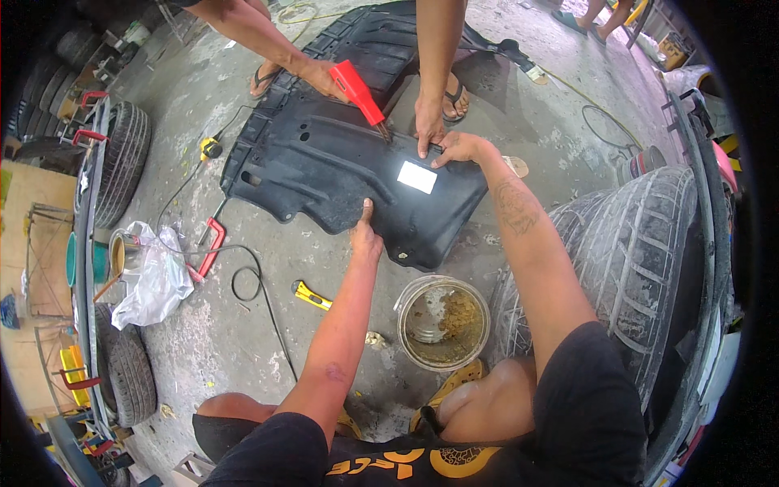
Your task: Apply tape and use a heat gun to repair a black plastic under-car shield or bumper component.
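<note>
A large black moulded plastic panel (333, 166), like a car's underbody shield, lies across the middle with a white label (417, 177) on it. My left hand (367, 234) grips its near edge, thumb on top. At the right, my right hand (461, 149) is closed on the panel's edge, its fingers partly hidden. Facing me, another person holds a red pistol-shaped tool (355, 91) in one hand (323, 79); its metal prongs point at the panel beside a crack-like edge. That person's other hand (429, 120) presses the panel close to my right hand.
An open bucket (402, 333) with brownish residue stands between me and the panel. On the floor lie a yellow utility knife (311, 295), a red clamp (214, 248), a white plastic bag (158, 280) and a black cable (261, 276). Stacked tyres (641, 260) crowd my right side.
</note>
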Demonstrator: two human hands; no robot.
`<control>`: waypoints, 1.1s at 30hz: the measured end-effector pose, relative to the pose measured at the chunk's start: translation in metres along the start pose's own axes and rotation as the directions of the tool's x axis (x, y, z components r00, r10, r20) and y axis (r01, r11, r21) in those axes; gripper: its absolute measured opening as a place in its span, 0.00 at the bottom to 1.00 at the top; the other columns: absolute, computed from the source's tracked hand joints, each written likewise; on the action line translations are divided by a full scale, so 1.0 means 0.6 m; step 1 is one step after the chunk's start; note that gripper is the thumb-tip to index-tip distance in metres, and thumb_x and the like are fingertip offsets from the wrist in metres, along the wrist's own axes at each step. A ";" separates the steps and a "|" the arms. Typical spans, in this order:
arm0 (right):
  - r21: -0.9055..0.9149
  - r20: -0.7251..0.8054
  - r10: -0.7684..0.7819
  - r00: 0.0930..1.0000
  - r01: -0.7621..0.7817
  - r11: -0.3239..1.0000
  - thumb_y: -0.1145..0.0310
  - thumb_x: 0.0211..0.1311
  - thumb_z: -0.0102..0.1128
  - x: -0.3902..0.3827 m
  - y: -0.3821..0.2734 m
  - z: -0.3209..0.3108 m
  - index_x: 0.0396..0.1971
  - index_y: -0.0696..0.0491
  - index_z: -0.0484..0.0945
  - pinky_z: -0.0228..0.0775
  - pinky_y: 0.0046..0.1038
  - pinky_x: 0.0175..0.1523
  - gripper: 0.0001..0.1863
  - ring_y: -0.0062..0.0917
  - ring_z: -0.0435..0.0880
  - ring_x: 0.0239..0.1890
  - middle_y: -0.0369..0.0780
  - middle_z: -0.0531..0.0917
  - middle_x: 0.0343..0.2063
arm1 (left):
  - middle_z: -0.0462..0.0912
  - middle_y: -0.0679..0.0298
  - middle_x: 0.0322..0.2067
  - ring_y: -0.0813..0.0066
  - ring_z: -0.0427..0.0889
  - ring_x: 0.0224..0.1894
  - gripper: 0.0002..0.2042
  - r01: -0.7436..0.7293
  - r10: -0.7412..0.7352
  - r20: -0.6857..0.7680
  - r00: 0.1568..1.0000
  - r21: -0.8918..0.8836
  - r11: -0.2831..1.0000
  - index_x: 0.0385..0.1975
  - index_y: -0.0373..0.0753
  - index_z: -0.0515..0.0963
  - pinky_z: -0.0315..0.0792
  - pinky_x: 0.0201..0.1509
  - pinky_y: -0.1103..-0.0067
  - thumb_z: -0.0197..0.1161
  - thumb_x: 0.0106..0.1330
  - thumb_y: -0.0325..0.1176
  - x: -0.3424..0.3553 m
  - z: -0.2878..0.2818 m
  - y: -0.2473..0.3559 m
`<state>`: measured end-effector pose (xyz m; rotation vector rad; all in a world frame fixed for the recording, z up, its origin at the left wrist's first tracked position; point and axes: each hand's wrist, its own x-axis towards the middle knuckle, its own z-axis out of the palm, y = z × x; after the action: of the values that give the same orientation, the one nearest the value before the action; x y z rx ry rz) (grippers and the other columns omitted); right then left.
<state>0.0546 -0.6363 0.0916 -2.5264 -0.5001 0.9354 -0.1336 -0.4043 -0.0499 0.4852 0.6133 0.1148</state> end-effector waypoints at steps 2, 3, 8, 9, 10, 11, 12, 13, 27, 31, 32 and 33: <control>-0.002 -0.011 0.011 1.000 -0.011 1.000 0.47 0.41 0.73 0.000 0.001 0.001 0.45 0.59 0.80 0.67 0.34 0.56 0.36 0.37 0.79 0.51 0.47 0.82 0.46 | 0.74 0.58 0.56 0.59 0.73 0.57 0.26 -0.002 0.002 0.026 1.000 -0.001 1.000 0.58 0.35 0.68 0.69 0.63 0.61 0.69 0.61 0.29 0.001 -0.001 -0.001; -0.005 -0.008 0.006 1.000 -0.006 1.000 0.47 0.41 0.73 0.001 0.001 0.002 0.45 0.59 0.80 0.67 0.34 0.56 0.36 0.37 0.79 0.51 0.47 0.82 0.46 | 0.74 0.58 0.56 0.60 0.73 0.57 0.26 -0.003 0.003 0.021 1.000 -0.001 1.000 0.58 0.35 0.68 0.69 0.63 0.62 0.69 0.61 0.29 0.001 -0.001 -0.001; 0.075 -0.036 -0.034 0.999 0.036 0.997 0.52 0.41 0.74 0.018 0.020 0.011 0.48 0.58 0.78 0.61 0.31 0.59 0.34 0.33 0.77 0.51 0.42 0.83 0.45 | 0.76 0.55 0.55 0.59 0.74 0.57 0.24 -0.047 0.046 0.015 0.999 0.044 0.998 0.56 0.30 0.69 0.67 0.64 0.63 0.67 0.63 0.33 -0.004 0.002 -0.004; 0.076 -0.038 -0.030 0.999 0.033 0.997 0.52 0.41 0.74 0.022 0.029 0.014 0.48 0.58 0.78 0.61 0.31 0.59 0.34 0.33 0.77 0.51 0.42 0.83 0.45 | 0.76 0.55 0.54 0.59 0.74 0.57 0.23 -0.045 0.044 0.014 0.999 0.048 0.998 0.55 0.31 0.70 0.67 0.64 0.63 0.67 0.63 0.33 -0.010 0.008 -0.004; 0.048 -0.061 -0.022 0.998 0.025 0.999 0.52 0.41 0.74 0.025 0.039 0.017 0.50 0.57 0.77 0.61 0.32 0.60 0.36 0.35 0.76 0.53 0.43 0.82 0.47 | 0.76 0.55 0.54 0.60 0.75 0.56 0.23 -0.042 0.041 0.014 0.999 0.053 0.998 0.55 0.31 0.70 0.67 0.63 0.63 0.68 0.63 0.32 -0.016 0.015 -0.004; 0.017 -0.080 -0.022 0.997 0.023 1.000 0.51 0.42 0.74 0.029 0.039 0.019 0.52 0.56 0.77 0.60 0.32 0.62 0.37 0.36 0.76 0.55 0.44 0.81 0.49 | 0.76 0.55 0.54 0.60 0.75 0.56 0.23 -0.044 0.044 0.012 0.999 0.052 0.998 0.55 0.31 0.70 0.67 0.63 0.63 0.68 0.63 0.32 -0.020 0.018 0.000; 0.014 -0.074 -0.028 0.997 0.029 0.999 0.51 0.42 0.74 0.018 0.018 0.015 0.52 0.56 0.77 0.60 0.32 0.62 0.37 0.36 0.76 0.55 0.44 0.81 0.49 | 0.76 0.56 0.53 0.60 0.75 0.56 0.23 -0.058 0.058 0.012 0.998 0.051 0.997 0.55 0.31 0.70 0.68 0.63 0.63 0.68 0.63 0.32 -0.022 0.016 0.003; -0.006 -0.055 0.021 0.998 -0.021 1.000 0.51 0.42 0.73 0.006 -0.003 0.010 0.54 0.55 0.76 0.59 0.32 0.63 0.38 0.36 0.75 0.57 0.44 0.80 0.51 | 0.77 0.56 0.53 0.60 0.75 0.56 0.23 -0.072 0.071 0.012 0.997 0.050 0.996 0.55 0.32 0.70 0.68 0.63 0.62 0.68 0.62 0.32 -0.023 0.014 0.007; 0.010 0.068 -0.053 0.996 0.052 0.999 0.51 0.43 0.71 -0.048 -0.056 -0.019 0.67 0.50 0.63 0.53 0.33 0.70 0.48 0.36 0.62 0.68 0.46 0.69 0.64 | 0.76 0.57 0.54 0.61 0.76 0.55 0.23 -0.020 0.020 0.001 1.000 -0.006 1.000 0.56 0.34 0.70 0.71 0.61 0.64 0.68 0.62 0.27 -0.014 0.012 0.008; 0.026 0.061 -0.072 0.996 0.071 0.997 0.53 0.43 0.72 -0.048 -0.047 -0.016 0.67 0.46 0.63 0.52 0.34 0.70 0.47 0.36 0.63 0.67 0.45 0.69 0.64 | 0.76 0.58 0.54 0.62 0.75 0.56 0.23 -0.007 0.007 0.035 0.999 -0.012 1.000 0.57 0.36 0.70 0.71 0.61 0.64 0.68 0.62 0.27 -0.010 0.007 0.003; 0.031 0.045 -0.090 0.995 0.089 0.996 0.53 0.43 0.72 -0.040 -0.037 -0.012 0.67 0.46 0.63 0.53 0.34 0.70 0.47 0.36 0.64 0.67 0.44 0.69 0.64 | 0.76 0.58 0.54 0.62 0.75 0.56 0.23 -0.004 0.005 0.036 0.999 -0.012 1.000 0.57 0.36 0.70 0.71 0.61 0.64 0.68 0.62 0.27 -0.009 0.007 0.002; 0.033 0.043 -0.087 0.995 0.085 0.996 0.53 0.43 0.72 -0.030 -0.024 -0.008 0.67 0.46 0.63 0.53 0.34 0.70 0.47 0.36 0.64 0.67 0.44 0.69 0.64 | 0.75 0.58 0.54 0.62 0.75 0.56 0.23 -0.001 0.002 0.033 0.999 -0.010 1.000 0.57 0.36 0.70 0.71 0.61 0.64 0.68 0.62 0.27 -0.008 0.007 0.001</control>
<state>0.0425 -0.6333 0.1117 -2.4404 -0.5984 0.9616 -0.1352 -0.4067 -0.0440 0.4770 0.5797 0.1112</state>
